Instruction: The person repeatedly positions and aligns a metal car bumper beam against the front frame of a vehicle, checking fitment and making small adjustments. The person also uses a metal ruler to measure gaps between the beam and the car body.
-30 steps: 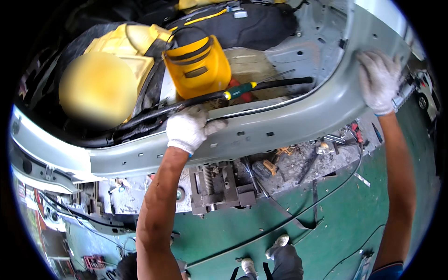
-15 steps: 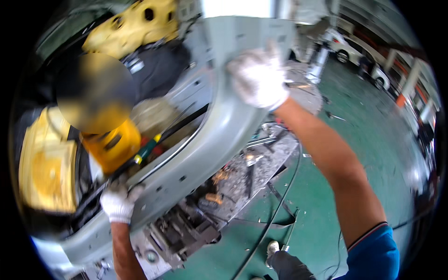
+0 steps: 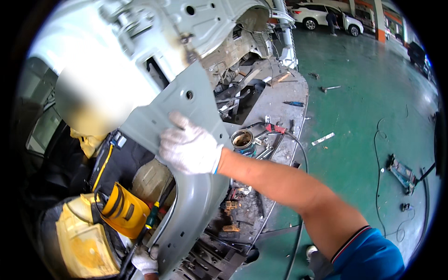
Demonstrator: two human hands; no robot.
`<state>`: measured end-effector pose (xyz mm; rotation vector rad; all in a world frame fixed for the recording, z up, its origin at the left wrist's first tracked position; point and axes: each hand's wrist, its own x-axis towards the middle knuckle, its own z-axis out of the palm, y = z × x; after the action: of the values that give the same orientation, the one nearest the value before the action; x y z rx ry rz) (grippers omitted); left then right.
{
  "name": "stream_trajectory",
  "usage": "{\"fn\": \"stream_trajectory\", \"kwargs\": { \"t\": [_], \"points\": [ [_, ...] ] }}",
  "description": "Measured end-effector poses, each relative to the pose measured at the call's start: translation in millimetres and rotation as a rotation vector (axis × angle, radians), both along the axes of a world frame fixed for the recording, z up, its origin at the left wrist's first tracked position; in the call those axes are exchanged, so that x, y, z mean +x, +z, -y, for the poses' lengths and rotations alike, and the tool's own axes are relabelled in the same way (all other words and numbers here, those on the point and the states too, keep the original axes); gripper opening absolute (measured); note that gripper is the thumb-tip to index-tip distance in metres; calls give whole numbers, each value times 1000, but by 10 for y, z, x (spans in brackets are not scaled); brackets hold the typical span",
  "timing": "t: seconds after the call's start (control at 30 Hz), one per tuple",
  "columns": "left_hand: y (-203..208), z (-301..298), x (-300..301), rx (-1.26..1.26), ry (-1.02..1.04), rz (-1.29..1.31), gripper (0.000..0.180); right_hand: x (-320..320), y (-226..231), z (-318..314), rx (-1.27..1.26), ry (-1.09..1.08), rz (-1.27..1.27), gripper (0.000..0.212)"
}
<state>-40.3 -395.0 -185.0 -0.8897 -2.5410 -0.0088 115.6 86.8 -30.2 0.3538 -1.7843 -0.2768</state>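
Observation:
A large grey car body panel, wide and flat at the top and curving down into a long sill, runs across the middle. My right hand, in a white knit glove, lies on its upper curve, with one finger raised and the others bent toward its left edge. Lower down, my left hand, gloved too, is closed around the sill's inner edge; part of its grip is hidden. Close beside it leans a long dark tool with a green and yellow handle.
A yellow foam piece and a yellow plastic object lie inside the car. On the metal platform are an open can, a red-handled tool and orange-cased tools. A cable, a hammer and a floor jack lie on the green floor.
My view has swung, showing more of the car's upper body. My right hand has shifted from the pillar's outer side toward the panel's left edge. My left hand stays at the sill edge.

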Motion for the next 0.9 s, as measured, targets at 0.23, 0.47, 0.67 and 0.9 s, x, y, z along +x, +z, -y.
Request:
{"fn": "stream_trajectory", "kwargs": {
  "t": [0.23, 0.47, 0.67, 0.9],
  "points": [
    [101, -93, 27, -19, -71, 36, 71, 76, 109, -12, -49, -57, -35, 12],
    [4, -21, -148, -97, -153, -113, 58, -44, -1, -22, -239, 176, -65, 11],
    [173, -252, -64, -209, -239, -231, 33, 25, 46, -160, -159, 151, -38, 16],
    [54, -33, -65, -105, 8, 165, 41, -32, 14, -138, -176, 232, -29, 17]
  ]
}}
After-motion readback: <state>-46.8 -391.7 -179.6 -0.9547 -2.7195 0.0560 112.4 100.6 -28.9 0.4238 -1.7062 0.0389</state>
